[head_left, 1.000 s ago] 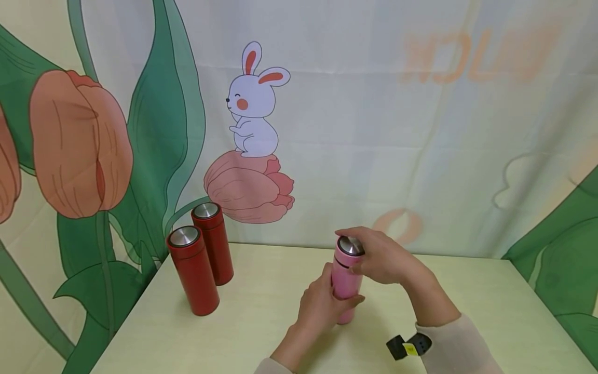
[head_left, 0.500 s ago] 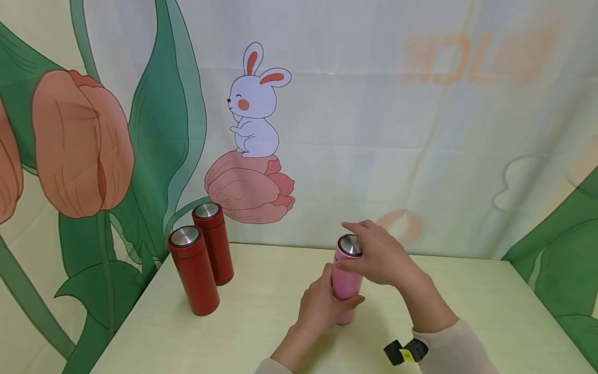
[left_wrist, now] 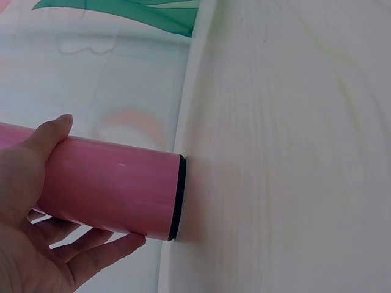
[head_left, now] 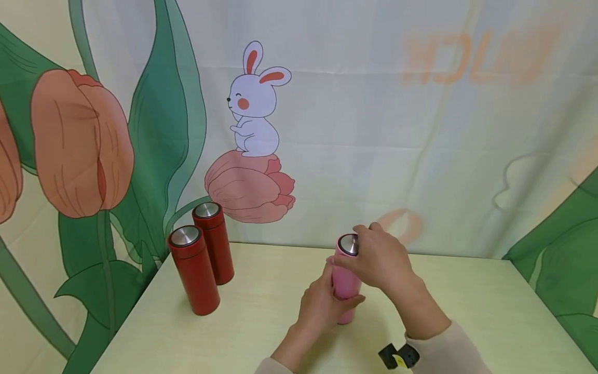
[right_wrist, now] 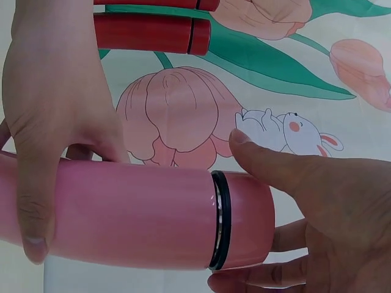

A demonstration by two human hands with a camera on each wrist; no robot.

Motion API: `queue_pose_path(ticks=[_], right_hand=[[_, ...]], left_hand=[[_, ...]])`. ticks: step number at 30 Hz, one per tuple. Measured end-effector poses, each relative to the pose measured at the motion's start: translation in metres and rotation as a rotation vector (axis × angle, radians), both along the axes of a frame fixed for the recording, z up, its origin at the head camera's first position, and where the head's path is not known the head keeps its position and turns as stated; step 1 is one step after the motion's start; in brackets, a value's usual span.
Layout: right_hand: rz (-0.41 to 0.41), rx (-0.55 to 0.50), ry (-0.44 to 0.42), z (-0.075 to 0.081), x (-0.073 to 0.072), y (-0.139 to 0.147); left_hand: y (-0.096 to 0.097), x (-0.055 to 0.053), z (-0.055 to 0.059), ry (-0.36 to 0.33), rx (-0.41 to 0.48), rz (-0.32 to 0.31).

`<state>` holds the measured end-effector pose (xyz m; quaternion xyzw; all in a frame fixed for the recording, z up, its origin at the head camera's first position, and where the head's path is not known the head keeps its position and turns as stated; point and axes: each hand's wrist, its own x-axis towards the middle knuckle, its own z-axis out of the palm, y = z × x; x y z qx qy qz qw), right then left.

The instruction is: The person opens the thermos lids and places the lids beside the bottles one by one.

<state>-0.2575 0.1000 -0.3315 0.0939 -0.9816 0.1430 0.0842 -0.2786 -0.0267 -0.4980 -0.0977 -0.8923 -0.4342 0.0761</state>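
Observation:
A pink thermos flask (head_left: 345, 284) stands upright on the table. My left hand (head_left: 317, 306) grips its body low down, with the thumb on one side and fingers on the other; in the left wrist view the black base ring (left_wrist: 177, 198) shows beyond the fingers. The right hand (head_left: 383, 257) holds the flask's lid (right_wrist: 252, 220), its thumb along one side and fingertips along the opposite side. A steel disc (head_left: 348, 244) tops the lid, partly covered by the right hand. Between lid and body runs a dark band (right_wrist: 221, 220) with a shiny silver line beside it.
Two red thermos flasks, one in front (head_left: 195, 278) and one behind (head_left: 217, 252), stand upright at the table's left. A printed curtain (head_left: 350, 130) hangs along the table's back edge. A black device (head_left: 399, 356) is strapped at the right sleeve.
The right hand has turned about the lid: its fingers moved rightward and its thumb swung left across the flask's front, the forearm shifting slightly left. The left hand and flask have stayed put.

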Motion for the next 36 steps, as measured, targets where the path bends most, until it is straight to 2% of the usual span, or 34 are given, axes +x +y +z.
queue_pose_path(ticks=[10,19,36], right_hand=[[-0.028,0.025,0.057,-0.0023,0.0027,-0.0081],[-0.048,0.006,0.04,-0.0016,0.0004,-0.0107],[0.072,0.006,0.015,0.0041,-0.0016,-0.0076]], left_hand=[[0.0006,0.0011,0.0006,0.01,0.011,0.006],[0.0003,0.0,0.001,0.026,0.015,0.005],[-0.0001,-0.0013,-0.0001,0.036,0.01,0.004]])
